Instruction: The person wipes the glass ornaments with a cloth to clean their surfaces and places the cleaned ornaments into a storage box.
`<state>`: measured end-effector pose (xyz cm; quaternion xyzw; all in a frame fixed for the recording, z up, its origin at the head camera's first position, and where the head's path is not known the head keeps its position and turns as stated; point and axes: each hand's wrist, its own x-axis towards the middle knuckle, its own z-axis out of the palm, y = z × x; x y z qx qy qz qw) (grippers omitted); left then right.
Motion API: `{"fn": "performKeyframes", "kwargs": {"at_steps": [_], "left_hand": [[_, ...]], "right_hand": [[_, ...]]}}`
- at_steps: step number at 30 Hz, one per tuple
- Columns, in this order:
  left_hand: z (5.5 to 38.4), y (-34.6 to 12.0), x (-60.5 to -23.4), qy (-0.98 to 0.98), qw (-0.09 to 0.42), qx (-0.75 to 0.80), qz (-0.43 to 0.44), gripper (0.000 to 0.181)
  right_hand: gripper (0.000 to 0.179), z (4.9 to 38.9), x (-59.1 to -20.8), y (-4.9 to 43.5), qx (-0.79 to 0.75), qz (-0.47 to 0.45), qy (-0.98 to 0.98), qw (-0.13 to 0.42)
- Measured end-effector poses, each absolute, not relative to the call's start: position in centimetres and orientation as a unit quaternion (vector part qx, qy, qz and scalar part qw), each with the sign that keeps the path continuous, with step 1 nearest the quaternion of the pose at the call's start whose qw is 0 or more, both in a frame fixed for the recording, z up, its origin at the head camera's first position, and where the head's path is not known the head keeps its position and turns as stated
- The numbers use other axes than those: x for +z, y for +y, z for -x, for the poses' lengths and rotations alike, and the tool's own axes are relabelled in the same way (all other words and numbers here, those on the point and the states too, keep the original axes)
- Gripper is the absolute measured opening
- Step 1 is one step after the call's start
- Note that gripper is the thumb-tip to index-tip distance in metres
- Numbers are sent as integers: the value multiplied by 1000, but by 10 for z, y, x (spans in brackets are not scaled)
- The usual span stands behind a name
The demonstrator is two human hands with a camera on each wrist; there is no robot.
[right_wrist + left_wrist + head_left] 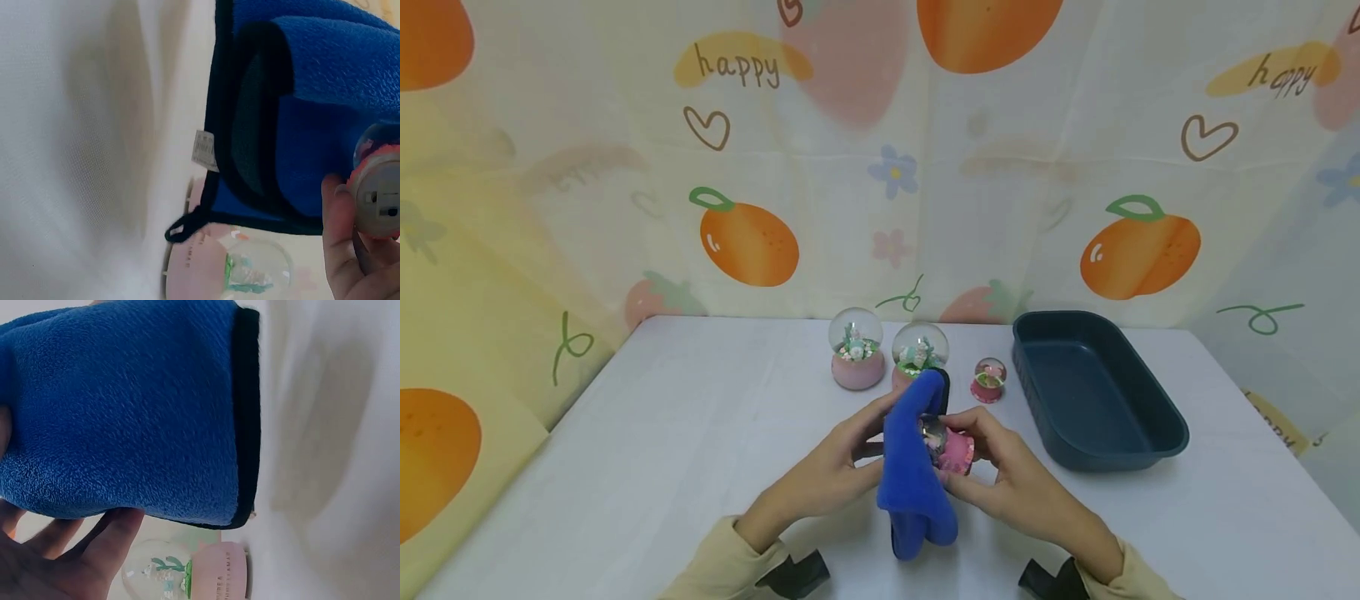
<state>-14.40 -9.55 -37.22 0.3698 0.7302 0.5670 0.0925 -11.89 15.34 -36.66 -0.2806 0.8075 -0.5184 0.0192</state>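
Slightly right of center in the head view, my left hand grips a folded blue cloth with dark edging. My right hand holds a small snow globe by its pink base, tipped sideways with its glass against the cloth. The right wrist view shows the pale underside of the base and the fingers around it. A dark loop and a white tag hang from the cloth's edge. Some of my left fingers are hidden behind the cloth.
Two larger snow globes with pink bases stand behind the cloth, one left and one partly covered. Another small snow globe sits right of them, beside a dark blue rectangular tub. A printed curtain hangs behind the white table.
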Motion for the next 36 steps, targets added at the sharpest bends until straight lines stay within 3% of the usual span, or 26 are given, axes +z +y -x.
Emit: {"fn": "performKeyframes", "kwargs": {"at_steps": [10, 14, 19, 23, 30, 36], "left_hand": [[147, -101, -370, 720, 68, 575, -382, 32], [149, -102, -369, 722, 25, 570, -390, 25], [150, -103, -371, 721, -35, 570, -393, 22], [148, -102, -371, 728, -12, 575, -373, 36], [145, -98, -370, 752, 35, 547, -366, 63], [146, -100, -368, 747, 24, 557, -363, 49]], "right_hand": [[45, 120, -368, 153, -537, 320, 780, -27], [44, 119, -369, 152, -549, 312, 774, -35], [42, 118, -369, 151, -557, 296, 774, -61], [39, 117, -368, 151, -554, 285, 779, -75], [33, 117, -363, 152, -586, 256, 768, -28], [34, 117, -363, 154, -607, 278, 744, 37]]}}
